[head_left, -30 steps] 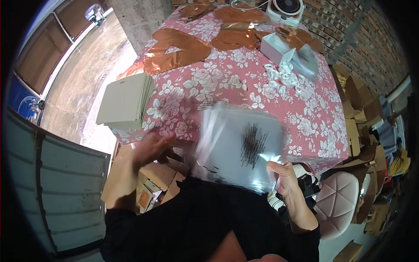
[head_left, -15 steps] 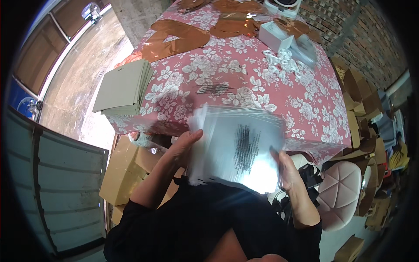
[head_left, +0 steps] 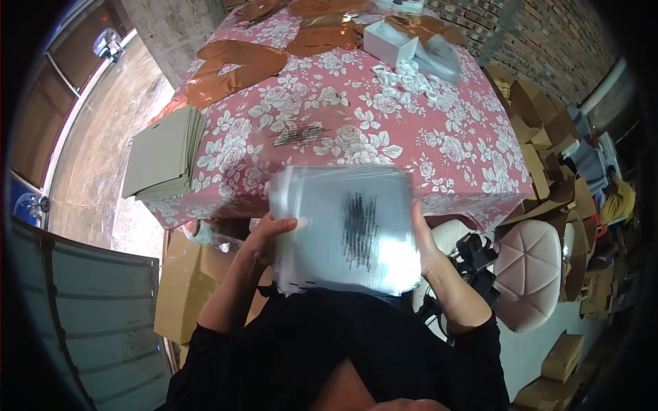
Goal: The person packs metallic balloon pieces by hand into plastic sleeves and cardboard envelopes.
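Note:
A thick stack of clear plastic bags with dark print is held in front of my body, at the near edge of the table. My left hand grips its left side, thumb lying on top and the other fingers hidden underneath. Along the right side, my right hand presses against the edges with its thumb pointing up; its remaining fingers are out of sight below. Some bag edges stick out unevenly at the left and top. One clear bag with dark print lies flat on the table beyond the stack.
The table wears a pink floral cloth. Grey-beige cardboard sheets are piled at its left corner. Farther back are copper-coloured foil pieces, a white box and white ribbon. A padded stool stands right; cartons stand left.
The whole view has shifted, with the table sliding left in it. My right thumb has gone from over the bags' edge to alongside it. The stack looks more even.

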The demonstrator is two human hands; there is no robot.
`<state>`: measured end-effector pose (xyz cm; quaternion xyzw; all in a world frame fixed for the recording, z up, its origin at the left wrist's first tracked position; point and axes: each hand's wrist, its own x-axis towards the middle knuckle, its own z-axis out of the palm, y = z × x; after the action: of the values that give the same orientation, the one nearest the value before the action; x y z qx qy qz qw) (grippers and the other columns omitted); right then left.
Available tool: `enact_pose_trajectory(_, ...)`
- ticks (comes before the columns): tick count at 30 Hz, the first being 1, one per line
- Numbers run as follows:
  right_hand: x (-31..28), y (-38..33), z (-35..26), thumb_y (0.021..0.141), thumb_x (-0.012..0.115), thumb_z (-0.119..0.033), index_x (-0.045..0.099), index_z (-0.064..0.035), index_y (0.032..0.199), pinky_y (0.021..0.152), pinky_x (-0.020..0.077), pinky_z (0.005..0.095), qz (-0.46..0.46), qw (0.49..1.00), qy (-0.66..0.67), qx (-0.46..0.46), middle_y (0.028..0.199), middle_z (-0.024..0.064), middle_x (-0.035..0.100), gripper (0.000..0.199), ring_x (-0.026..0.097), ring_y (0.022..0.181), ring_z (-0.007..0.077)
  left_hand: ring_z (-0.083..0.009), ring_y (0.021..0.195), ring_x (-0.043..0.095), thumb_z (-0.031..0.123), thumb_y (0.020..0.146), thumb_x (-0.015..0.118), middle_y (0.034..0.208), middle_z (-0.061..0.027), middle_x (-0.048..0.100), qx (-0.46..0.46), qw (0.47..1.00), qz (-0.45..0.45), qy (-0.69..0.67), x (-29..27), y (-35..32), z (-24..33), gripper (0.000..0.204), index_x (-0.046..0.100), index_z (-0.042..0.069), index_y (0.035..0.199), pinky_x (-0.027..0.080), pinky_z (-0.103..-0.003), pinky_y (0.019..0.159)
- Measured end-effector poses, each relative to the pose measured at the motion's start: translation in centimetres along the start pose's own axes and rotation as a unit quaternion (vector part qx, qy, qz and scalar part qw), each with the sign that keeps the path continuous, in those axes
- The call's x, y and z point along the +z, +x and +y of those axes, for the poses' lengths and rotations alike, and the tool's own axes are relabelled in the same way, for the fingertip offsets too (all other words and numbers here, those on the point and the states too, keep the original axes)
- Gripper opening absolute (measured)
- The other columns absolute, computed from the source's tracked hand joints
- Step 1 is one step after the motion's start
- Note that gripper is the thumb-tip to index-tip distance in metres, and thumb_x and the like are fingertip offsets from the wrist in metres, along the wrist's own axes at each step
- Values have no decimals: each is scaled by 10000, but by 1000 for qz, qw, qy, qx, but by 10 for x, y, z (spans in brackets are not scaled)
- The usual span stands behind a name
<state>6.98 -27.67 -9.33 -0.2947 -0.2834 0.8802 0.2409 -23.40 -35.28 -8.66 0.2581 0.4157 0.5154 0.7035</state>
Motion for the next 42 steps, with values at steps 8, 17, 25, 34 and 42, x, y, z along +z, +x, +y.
enact_pose_trajectory(8, 3, -6, -2, 891, 262, -768, 305, -46, 1481, 1016, 457, 537, -54, 995, 69, -46, 1421, 193, 456, 934, 506, 1264, 359, -240, 997, 628, 168, 744, 719, 1070, -133, 640, 12, 997, -51, 58, -1, 2, 3, 577, 540, -31, 1255, 509, -381, 899)
enact_pose_trajectory(17, 11, -8, -3, 980, 423, -563, 356, -63, 1456, 950, 513, 490, 82, 988, -128, -20, 1371, 165, 503, 693, 537, 1226, 320, -245, 945, 646, 219, 762, 659, 1083, -136, 639, -41, 997, -28, -50, 1, -2, 6, 568, 524, -30, 1254, 542, -375, 817)
enact_pose_trajectory(25, 8, -3, 6, 951, 445, -618, 384, -45, 1438, 938, 508, 465, 220, 972, -27, -79, 1327, 152, 544, 754, 575, 1175, 282, -223, 927, 645, 121, 766, 723, 1079, -123, 639, -23, 999, -12, 47, 9, -8, 1, 517, 553, -23, 1232, 528, -367, 866)
enact_pose_trajectory(34, 9, -9, -2, 850, 741, -348, 530, 4, 1274, 987, 445, 360, 194, 962, -179, -72, 1126, 110, 638, 590, 581, 1101, 172, -219, 1010, 613, 234, 770, 696, 1133, -128, 614, -34, 999, -37, 10, 9, -9, -3, 609, 512, -30, 1288, 496, -373, 901)
enact_pose_trajectory(42, 19, -20, -5, 821, 758, -219, 545, 7, 1266, 978, 485, 382, 68, 990, -110, -62, 1150, 110, 648, 542, 611, 1101, 206, -241, 1083, 584, 238, 818, 627, 1226, -143, 569, -11, 996, -55, 66, 22, -6, -2, 630, 437, -28, 1355, 484, -381, 917)
